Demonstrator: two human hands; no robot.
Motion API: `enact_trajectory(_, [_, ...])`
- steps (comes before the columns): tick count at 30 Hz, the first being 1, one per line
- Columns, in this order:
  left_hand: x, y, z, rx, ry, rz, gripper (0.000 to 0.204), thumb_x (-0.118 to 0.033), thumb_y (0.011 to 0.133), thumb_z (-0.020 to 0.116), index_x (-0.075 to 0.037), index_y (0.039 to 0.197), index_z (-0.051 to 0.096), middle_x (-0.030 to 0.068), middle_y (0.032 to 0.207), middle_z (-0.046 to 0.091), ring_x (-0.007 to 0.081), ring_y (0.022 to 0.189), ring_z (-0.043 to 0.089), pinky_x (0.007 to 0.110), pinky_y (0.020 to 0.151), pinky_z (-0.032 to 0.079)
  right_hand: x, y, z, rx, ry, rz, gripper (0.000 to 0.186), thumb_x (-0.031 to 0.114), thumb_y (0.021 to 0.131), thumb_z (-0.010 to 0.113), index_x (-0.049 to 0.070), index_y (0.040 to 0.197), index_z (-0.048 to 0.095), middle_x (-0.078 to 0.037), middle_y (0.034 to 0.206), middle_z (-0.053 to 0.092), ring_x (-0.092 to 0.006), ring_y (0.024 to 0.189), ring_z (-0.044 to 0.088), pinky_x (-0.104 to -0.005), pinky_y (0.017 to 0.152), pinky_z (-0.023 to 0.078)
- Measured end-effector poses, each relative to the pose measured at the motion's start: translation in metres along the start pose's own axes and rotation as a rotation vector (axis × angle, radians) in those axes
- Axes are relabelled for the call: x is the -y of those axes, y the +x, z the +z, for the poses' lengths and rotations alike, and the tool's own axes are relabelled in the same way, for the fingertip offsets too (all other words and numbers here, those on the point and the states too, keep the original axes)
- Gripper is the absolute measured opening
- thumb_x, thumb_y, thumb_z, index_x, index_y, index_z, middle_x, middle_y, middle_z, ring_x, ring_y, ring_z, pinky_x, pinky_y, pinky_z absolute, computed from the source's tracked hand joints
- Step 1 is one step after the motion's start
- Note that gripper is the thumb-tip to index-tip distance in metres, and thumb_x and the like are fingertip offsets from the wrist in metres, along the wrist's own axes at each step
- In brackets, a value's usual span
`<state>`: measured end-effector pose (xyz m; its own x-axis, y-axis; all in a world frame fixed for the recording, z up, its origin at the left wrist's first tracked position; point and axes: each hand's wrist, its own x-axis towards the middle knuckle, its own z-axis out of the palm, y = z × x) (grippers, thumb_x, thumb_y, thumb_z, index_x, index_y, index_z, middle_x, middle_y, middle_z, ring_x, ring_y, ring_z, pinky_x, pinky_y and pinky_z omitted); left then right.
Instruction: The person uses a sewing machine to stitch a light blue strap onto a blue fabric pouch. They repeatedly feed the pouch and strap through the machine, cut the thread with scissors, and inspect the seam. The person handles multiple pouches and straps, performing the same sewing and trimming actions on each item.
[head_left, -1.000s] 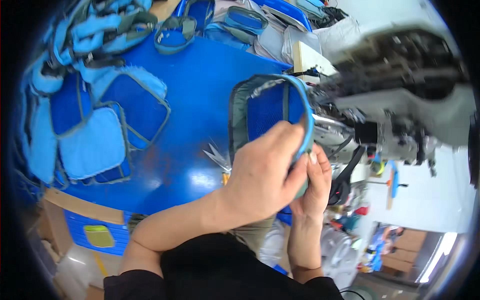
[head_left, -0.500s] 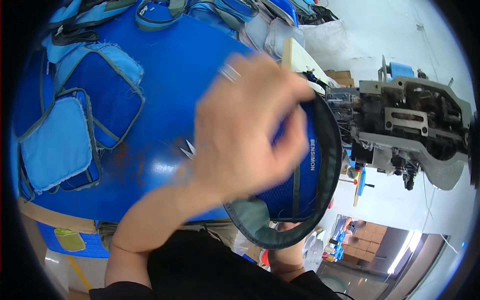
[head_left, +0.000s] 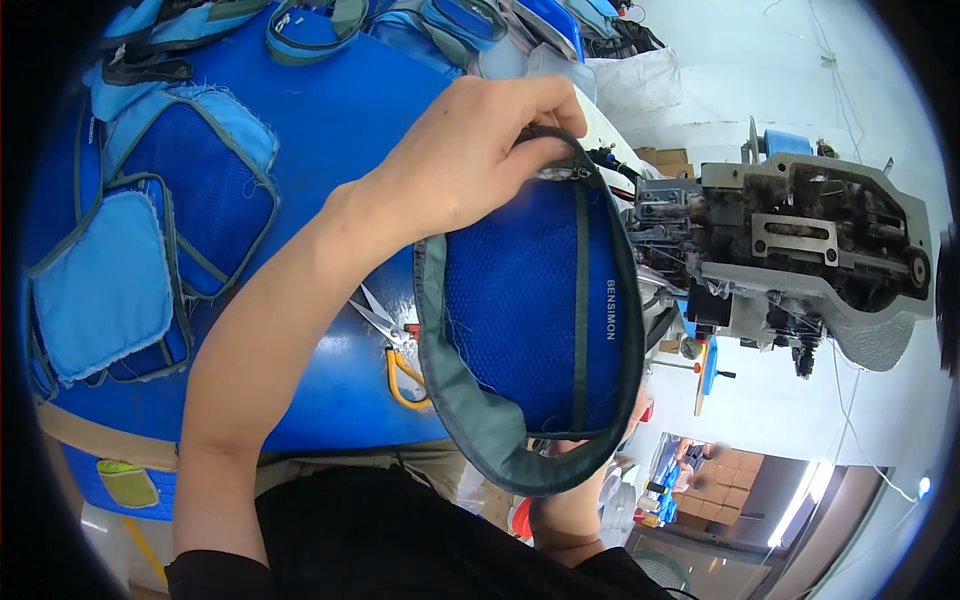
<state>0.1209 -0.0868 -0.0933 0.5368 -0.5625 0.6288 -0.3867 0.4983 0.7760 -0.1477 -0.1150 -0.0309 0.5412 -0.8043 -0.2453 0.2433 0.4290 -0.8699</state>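
Observation:
A half-sewn bag piece (head_left: 515,310) hangs upright in front of me, with blue mesh, a grey-green fabric side band and dark edging round it. My left hand (head_left: 515,125) is closed on its far edge, thumb inside the rim and fingers outside. Behind the near right part of the piece is my right hand (head_left: 637,405); only a sliver of it shows and its fingers are hidden. Scissors with yellow handles (head_left: 402,378) lie on the blue table beside the piece, blades apart. Close to the piece's right side stands a sewing machine (head_left: 790,240).
Blue fabric pieces with grey edging (head_left: 110,285) are piled at the left of the blue table (head_left: 320,130). More bag parts (head_left: 455,30) lie along the far edge. A white sack (head_left: 635,80) and cartons (head_left: 668,160) stand beyond the machine.
My left hand, blurred before and in front of the piece, has moved away from me to grip its far edge. The mesh and the scissor handles now show.

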Motion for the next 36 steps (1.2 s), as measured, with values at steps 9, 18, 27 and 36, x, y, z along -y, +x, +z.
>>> enact_trajectory(9, [-0.002,0.006,0.007,-0.013,-0.156,-0.077,0.016,-0.001,0.097,0.067,-0.002,0.112,0.062,0.0064,0.105,0.072,0.0107,0.102,0.069,0.029,0.082,0.053,0.001,-0.006,0.012,0.12,0.139,-0.028,0.039,0.026,0.099,0.061,0.001,0.129,0.061,-0.017,0.121,0.071,-0.0292,0.107,0.072,-0.0455,0.099,0.059])
enact_trajectory(18, [-0.005,0.007,-0.005,0.085,-0.005,0.019,0.023,-0.006,0.097,0.069,-0.001,0.119,0.064,0.0077,0.103,0.074,0.0119,0.1,0.07,0.031,0.089,0.055,0.0,-0.004,0.013,0.146,0.146,-0.011,0.037,0.023,0.1,0.059,0.0,0.13,0.06,-0.016,0.122,0.071,-0.0293,0.109,0.071,-0.0433,0.098,0.058])
enact_trajectory(27, [-0.016,0.008,-0.004,0.043,-0.196,-0.131,0.014,-0.007,0.097,0.07,0.002,0.107,0.068,0.0074,0.095,0.075,0.0107,0.09,0.07,0.026,0.078,0.055,0.005,0.003,0.002,0.111,0.027,0.068,0.041,0.023,0.1,0.062,-0.001,0.132,0.058,-0.015,0.118,0.072,-0.0233,0.103,0.073,-0.038,0.094,0.06])
enact_trajectory(36, [-0.089,-0.041,0.014,-0.087,0.214,0.003,0.02,-0.016,0.086,0.077,-0.002,0.097,0.067,0.0043,0.083,0.066,0.0135,0.079,0.06,0.03,0.07,0.048,0.006,-0.001,0.014,0.152,-0.119,-0.054,0.032,0.014,0.1,0.067,-0.003,0.127,0.062,-0.012,0.113,0.073,-0.0168,0.098,0.073,-0.0317,0.089,0.061])
